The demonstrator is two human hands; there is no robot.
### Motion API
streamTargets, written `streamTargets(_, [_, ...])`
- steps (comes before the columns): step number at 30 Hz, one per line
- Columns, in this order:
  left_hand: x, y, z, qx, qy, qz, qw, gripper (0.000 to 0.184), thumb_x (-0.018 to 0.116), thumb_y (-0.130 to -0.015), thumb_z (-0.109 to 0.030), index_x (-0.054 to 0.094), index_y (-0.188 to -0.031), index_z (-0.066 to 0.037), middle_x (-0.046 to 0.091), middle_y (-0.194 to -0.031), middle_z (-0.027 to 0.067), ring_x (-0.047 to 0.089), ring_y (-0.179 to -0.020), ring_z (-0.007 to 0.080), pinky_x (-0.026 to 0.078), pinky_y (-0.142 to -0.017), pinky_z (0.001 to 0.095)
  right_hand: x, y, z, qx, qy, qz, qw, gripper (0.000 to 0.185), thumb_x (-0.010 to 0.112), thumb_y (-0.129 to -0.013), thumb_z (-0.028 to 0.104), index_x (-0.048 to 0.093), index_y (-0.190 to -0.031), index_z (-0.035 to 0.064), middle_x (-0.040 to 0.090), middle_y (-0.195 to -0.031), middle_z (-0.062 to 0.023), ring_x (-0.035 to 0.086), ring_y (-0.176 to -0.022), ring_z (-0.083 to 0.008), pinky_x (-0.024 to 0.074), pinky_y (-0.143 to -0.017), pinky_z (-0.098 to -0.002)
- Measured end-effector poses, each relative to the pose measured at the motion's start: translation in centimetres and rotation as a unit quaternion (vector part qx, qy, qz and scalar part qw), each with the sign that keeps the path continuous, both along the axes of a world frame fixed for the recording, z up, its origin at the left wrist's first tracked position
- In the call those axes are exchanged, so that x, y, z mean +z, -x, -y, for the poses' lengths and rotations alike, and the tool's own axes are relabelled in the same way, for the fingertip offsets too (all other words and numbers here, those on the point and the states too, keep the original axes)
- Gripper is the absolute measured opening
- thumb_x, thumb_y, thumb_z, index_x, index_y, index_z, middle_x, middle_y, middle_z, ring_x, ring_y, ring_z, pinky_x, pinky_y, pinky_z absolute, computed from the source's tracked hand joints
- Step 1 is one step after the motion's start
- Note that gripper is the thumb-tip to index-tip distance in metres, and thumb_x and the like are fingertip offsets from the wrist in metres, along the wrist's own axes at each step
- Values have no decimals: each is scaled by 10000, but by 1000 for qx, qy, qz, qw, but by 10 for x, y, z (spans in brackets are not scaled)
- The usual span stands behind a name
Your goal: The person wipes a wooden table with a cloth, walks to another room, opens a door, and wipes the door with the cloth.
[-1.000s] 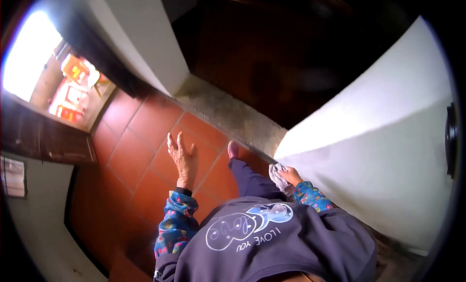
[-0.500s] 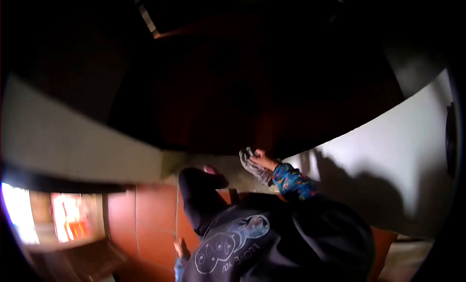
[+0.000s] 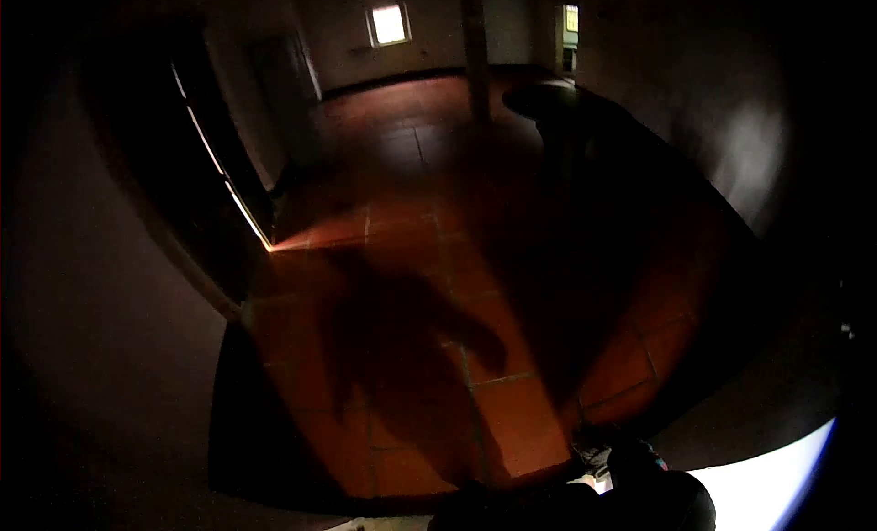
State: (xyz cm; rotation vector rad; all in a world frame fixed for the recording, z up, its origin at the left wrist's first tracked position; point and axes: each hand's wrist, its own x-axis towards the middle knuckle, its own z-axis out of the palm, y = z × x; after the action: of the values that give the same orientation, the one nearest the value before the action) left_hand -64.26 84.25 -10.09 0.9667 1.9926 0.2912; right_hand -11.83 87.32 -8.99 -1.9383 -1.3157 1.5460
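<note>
At the bottom edge, right of centre, my right hand is a dim shape in deep shadow. A crumpled grey cloth shows beside it, and the hand appears closed on the cloth. Its separate fingers are lost in the dark. The dark shape of my own body fills the bottom below the cloth. My left hand is outside the picture.
Reddish floor tiles stretch ahead, with a person's shadow across them. At left, light edges a dark door. A post and a dark round-topped table stand farther back. A window and a doorway are bright.
My view has tilted up from my body to the dim room ahead. The right hand and cloth now sit lower and farther right. My left hand has left the picture.
</note>
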Motion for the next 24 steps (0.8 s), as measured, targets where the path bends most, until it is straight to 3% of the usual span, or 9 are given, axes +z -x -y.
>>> streamTargets(6, [-9,102,-81,-25,-27,21,999,454,619,-909,-321,553,-1244,-22,613,-1158,175,593,-957,271,503,-793,405,58,55,-78,-6,-5,-27,1000,300,554,-987,289,607,-1130,30,634,-1059,-108,600,-943,-236,493,-817,-352])
streamTargets(8, [-20,123,-103,-47,-84,32,995,444,616,-917,-313,550,-1250,-26,611,-1168,167,592,-955,259,504,-788,399,71,64,-98,0,-7,-41,999,297,549,-990,298,613,-1114,35,633,-1045,-106,597,-930,-236,492,-804,-358])
streamTargets(10, [-42,158,-148,-119,-213,31,969,434,613,-926,-304,546,-1255,-30,608,-1179,159,591,-952,248,505,-784,393,91,85,-134,10,2,-49,999,297,544,-993,306,618,-1099,40,632,-1031,-104,595,-916,-237,492,-792,-363])
streamTargets(12, [-66,181,-208,-105,-328,128,930,424,610,-934,-296,543,-1261,-35,606,-1189,151,591,-950,236,506,-780,387,105,99,-159,18,14,-58,998,297,539,-996,315,624,-1083,44,632,-1017,-102,592,-902,-238,491,-779,-368])
streamTargets(13, [-62,197,-236,10,-317,317,894,429,585,-963,-275,510,-1309,-33,606,-1203,143,595,-893,195,515,-754,356,109,107,-168,18,20,-63,998,298,536,-997,320,627,-1075,46,631,-1011,-100,591,-895,-238,491,-773,-370])
streamTargets(18, [95,230,-364,145,-314,322,881,457,603,-948,-276,495,-1320,-34,590,-1220,145,586,-917,208,511,-772,366,108,145,-252,15,63,-95,993,309,523,-1004,342,641,-1036,58,629,-976,-95,584,-860,-240,489,-741,-383])
streamTargets(21, [151,280,-425,185,-357,289,869,475,614,-939,-277,485,-1327,-35,581,-1231,147,580,-931,217,509,-782,372,107,184,-336,19,76,-127,989,320,515,-1009,355,649,-1012,65,628,-955,-91,581,-840,-241,487,-722,-391])
streamTargets(24, [174,318,-435,220,-347,266,872,494,624,-929,-277,475,-1334,-36,572,-1241,148,575,-945,225,506,-793,378,125,230,-429,43,80,-148,985,334,507,-1013,369,658,-989,71,627,-935,-88,577,-819,-242,486,-703,-399])
